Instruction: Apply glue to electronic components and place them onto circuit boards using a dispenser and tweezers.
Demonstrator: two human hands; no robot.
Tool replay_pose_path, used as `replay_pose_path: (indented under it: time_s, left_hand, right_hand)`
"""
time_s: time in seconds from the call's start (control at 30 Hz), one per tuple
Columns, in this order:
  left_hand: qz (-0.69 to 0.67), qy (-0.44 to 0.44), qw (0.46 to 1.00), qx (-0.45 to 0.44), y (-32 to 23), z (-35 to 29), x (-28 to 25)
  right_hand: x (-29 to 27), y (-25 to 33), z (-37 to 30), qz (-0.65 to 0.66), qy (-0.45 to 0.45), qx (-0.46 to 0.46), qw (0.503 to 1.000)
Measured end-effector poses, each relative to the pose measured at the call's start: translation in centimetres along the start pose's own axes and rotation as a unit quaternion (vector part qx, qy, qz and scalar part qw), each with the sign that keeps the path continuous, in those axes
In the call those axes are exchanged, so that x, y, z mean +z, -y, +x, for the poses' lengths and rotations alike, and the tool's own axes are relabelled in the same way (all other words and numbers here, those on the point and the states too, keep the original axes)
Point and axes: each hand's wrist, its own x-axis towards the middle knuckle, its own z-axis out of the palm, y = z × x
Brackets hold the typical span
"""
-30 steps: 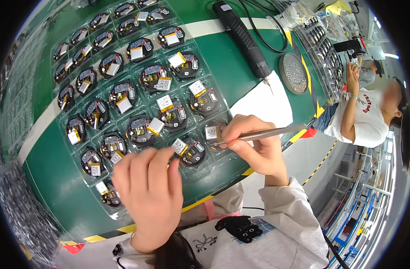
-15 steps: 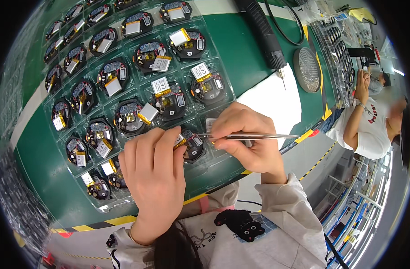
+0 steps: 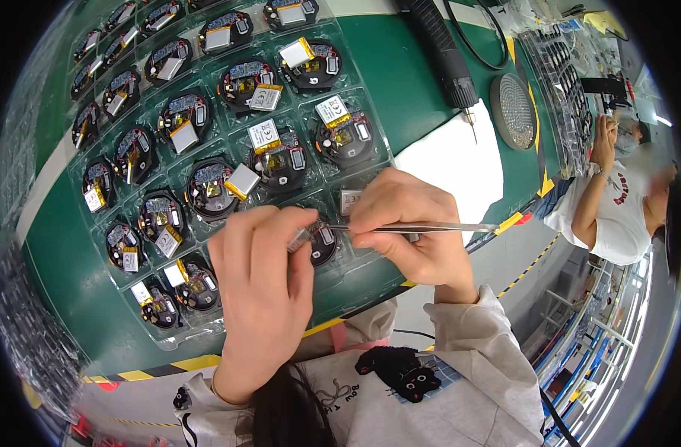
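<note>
My right hand point(image 3: 411, 223) is closed around metal tweezers point(image 3: 471, 226), their tips pointing left over a round black circuit module point(image 3: 325, 246) in the clear plastic tray point(image 3: 366, 261). My left hand point(image 3: 262, 290) is over the same module's left side. Between its thumb and forefinger is a small silvery battery point(image 3: 299, 239), slightly blurred and partly covered by the fingers. The tweezer tips are beside the battery, but whether they touch anything is too small to tell. Just past my right fingers, another battery point(image 3: 350, 201) is partly hidden.
Several round modules with batteries fill the tray's other pockets. Beyond my right hand lie a white sheet point(image 3: 459, 164), a black electric screwdriver point(image 3: 448, 67) and a round metal dish point(image 3: 513, 112). Yellow-black tape marks the table edge point(image 3: 199, 363). Another person point(image 3: 608, 201) sits at far right.
The left forefinger has lifted and spread from the thumb, with the battery now showing between them. The tray has shifted slightly in view. My right hand keeps the tweezers almost still.
</note>
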Motion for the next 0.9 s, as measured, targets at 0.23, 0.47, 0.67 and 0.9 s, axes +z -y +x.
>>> replay_pose_path:
  time_s: [0.23,0.47,0.67,0.9]
  left_hand:
    - [-0.091,0.07,0.981,0.154,-0.1,-0.3,-0.6]
    - [0.017,-0.018,0.994,0.107,0.3,0.5,0.3]
    - [0.104,-0.025,0.987,0.116,0.1,0.4,0.5]
    - [0.122,-0.028,0.978,0.169,0.7,-0.1,0.4]
  right_hand:
    - [0.1,0.1,0.0,0.002,0.001,-0.001,1.0]
    - [0.2,0.1,0.1,-0.005,-0.007,-0.025,1.0]
    - [0.3,0.1,0.0,-0.011,-0.02,-0.013,1.0]
    - [0.3,0.4,0.1,0.016,-0.029,0.011,0.999]
